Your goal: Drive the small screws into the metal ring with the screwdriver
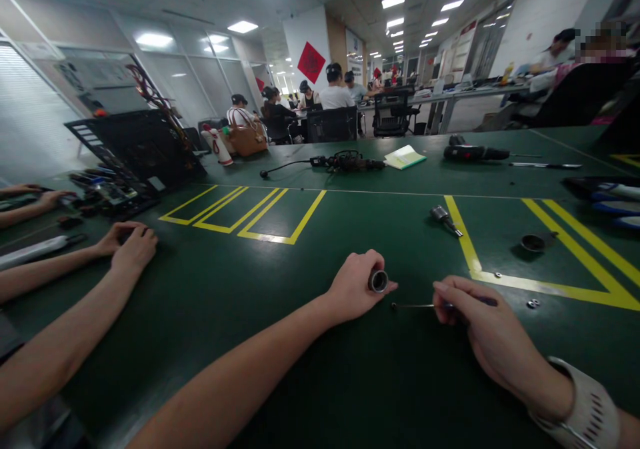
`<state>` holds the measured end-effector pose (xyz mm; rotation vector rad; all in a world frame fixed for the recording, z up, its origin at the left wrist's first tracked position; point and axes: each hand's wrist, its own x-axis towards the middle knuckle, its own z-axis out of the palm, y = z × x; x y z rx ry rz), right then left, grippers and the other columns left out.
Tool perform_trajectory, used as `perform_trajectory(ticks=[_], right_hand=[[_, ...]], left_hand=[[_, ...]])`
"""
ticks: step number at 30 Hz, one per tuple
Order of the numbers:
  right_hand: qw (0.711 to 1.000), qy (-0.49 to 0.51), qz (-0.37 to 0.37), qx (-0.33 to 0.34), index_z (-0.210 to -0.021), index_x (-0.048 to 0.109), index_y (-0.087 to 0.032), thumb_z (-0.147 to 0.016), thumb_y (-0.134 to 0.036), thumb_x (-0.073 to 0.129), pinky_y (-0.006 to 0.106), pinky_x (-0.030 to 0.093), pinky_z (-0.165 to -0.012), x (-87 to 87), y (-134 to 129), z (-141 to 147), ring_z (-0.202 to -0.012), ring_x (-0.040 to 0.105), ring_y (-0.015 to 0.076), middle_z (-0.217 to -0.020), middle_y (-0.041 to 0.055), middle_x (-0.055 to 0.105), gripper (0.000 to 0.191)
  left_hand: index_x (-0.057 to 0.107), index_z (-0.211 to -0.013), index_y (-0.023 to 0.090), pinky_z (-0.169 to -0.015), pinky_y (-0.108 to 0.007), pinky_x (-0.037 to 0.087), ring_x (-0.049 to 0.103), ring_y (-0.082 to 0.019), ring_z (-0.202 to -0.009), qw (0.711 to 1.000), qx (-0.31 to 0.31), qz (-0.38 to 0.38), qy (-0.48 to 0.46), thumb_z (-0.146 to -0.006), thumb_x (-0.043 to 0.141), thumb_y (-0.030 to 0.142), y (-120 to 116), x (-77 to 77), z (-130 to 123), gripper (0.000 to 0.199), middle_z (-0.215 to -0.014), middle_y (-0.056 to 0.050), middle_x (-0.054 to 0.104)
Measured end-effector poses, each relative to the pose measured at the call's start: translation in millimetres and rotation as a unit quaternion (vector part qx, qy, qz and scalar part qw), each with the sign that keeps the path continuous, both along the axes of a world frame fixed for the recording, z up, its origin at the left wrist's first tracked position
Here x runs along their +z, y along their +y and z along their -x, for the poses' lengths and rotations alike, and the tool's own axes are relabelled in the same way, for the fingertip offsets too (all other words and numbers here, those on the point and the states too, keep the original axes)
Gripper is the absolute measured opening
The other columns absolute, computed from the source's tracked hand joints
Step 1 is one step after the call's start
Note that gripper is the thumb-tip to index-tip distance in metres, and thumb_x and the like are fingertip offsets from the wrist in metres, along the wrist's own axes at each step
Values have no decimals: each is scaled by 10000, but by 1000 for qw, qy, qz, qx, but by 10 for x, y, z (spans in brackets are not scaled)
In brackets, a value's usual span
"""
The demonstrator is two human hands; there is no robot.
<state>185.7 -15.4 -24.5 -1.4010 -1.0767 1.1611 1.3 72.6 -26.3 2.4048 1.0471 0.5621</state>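
My left hand (354,284) is closed around a short, hollow metal cylinder (379,281), its round open end facing me. In my right hand (475,319) a thin metal rod tool (419,306) is pinched, pointing left below the cylinder. A small dark piece (394,306) shows at the rod's tip; I cannot tell whether it is attached. Tiny metal rings (533,304) lie beyond my right hand, with another ring (498,274) on the yellow tape. Farther off are a metal part with a narrow shaft (444,218) and a dark cup-shaped part (533,242).
The green table (280,289) carries yellow tape outlines (267,238). A cabled tool (347,161), a notepad (405,157) and a power drill (475,152) lie at the back. Blue-handled tools (617,207) are at right. A co-worker's hands (131,244) rest at left.
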Motion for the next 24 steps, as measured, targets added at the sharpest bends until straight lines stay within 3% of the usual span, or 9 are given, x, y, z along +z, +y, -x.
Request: perform_trajectory(ticks=[4,12,20,24], right_hand=[[1000,4,-5,0,-538,605,-207,-776,-409,593,297,364,-541,15,7,5,-551,478,158,-531,-11,541,313],[999,25,-32,-28,-557,618,-220,-799,-399,588,315,386,-540,42,-20,-28,-552,489,172,-563,0,553,302],[992,59,-107,-39,-604,637,-235,-815,-423,578,312,410,-546,25,-75,-43,-593,493,182,-615,16,562,289],[990,-45,-133,11,-713,652,-242,-869,-379,533,328,439,-633,40,-111,-3,-699,559,206,-708,26,617,240]], left_hand=[[476,-834,186,-684,-278,400,496,-140,-717,997,-65,-6,40,-785,648,367,-26,50,-21,255,-808,2,566],[480,-843,173,-729,-291,400,514,-137,-744,992,-96,-23,76,-793,648,300,-19,33,-35,216,-826,5,574],[553,-868,170,-790,-297,415,561,-141,-826,996,-70,-3,-47,-725,721,351,80,-62,33,285,-899,-5,619],[578,-867,164,-817,-289,408,578,-132,-827,993,-78,-7,-89,-757,684,281,128,-110,42,193,-881,-1,632]])
